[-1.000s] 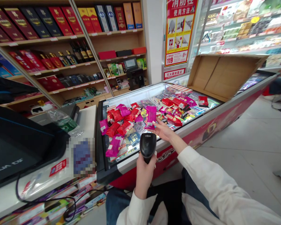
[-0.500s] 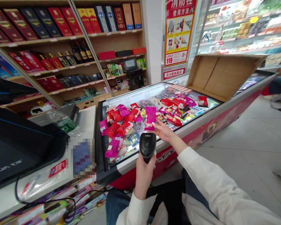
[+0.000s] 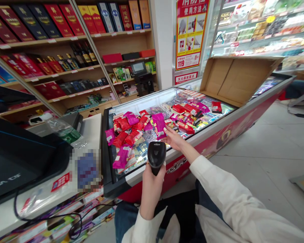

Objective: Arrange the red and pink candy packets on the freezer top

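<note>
A black handheld barcode scanner (image 3: 157,154) is gripped upright in my left hand (image 3: 152,184), with its head pointing away from me. My right hand (image 3: 174,137) pinches the lower right edge of a magenta snack packet (image 3: 158,125), just beyond the scanner. Left of that packet lies a pile of red packets (image 3: 125,126) and magenta packets (image 3: 121,157) on the glass top of a chest freezer (image 3: 144,168). A second group of red packets (image 3: 186,127) and magenta ones is spread to the right.
An open cardboard box (image 3: 236,79) stands on the freezer's far right. At left are a counter (image 3: 93,131), a plastic bottle (image 3: 68,133) lying on it, a black monitor (image 3: 20,162) and a cable (image 3: 48,219). Shelves (image 3: 50,40) of boxes and bottles line the back.
The magenta packet in my right hand has tilted leftward at its top. The whole view has shifted slightly. A person's hand now shows at the far right edge.
</note>
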A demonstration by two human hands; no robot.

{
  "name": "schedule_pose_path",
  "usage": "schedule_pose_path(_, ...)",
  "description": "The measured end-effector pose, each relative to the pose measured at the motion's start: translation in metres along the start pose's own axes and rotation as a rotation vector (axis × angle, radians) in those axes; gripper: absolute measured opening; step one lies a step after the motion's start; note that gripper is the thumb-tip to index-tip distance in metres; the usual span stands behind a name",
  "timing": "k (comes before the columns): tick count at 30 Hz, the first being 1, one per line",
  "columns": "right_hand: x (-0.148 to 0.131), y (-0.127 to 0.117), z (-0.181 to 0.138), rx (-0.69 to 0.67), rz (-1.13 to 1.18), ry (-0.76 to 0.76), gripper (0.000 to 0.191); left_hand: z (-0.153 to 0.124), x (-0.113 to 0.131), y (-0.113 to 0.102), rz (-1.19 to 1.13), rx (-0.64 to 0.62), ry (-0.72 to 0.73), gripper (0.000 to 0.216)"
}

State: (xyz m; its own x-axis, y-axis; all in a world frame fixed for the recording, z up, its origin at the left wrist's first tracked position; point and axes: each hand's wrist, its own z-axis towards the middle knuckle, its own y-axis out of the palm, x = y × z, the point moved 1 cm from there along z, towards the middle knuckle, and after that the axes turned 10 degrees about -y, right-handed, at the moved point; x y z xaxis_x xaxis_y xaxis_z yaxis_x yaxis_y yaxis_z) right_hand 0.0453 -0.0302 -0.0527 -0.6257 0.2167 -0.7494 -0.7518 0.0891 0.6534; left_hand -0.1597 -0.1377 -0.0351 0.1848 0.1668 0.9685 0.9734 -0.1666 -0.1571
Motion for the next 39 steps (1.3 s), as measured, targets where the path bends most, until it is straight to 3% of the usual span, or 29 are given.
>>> schedule_pose_path(18,-0.001,-0.001,-0.002,0.002,-0.063,0.024,0.047,-0.005,0.004,0.004,0.014,-0.013,-0.006,0.035)
schedule_pose_path(28,-0.004,0.003,0.0,-0.064,-0.006,-0.024,0.033,-0.008,0.002,-0.001,0.02,-0.018,0.033,0.035)
schedule_pose_path(39,-0.002,0.0,-0.001,-0.063,0.037,-0.078,0.041,-0.011,-0.002,-0.002,0.013,-0.02,0.015,0.034)
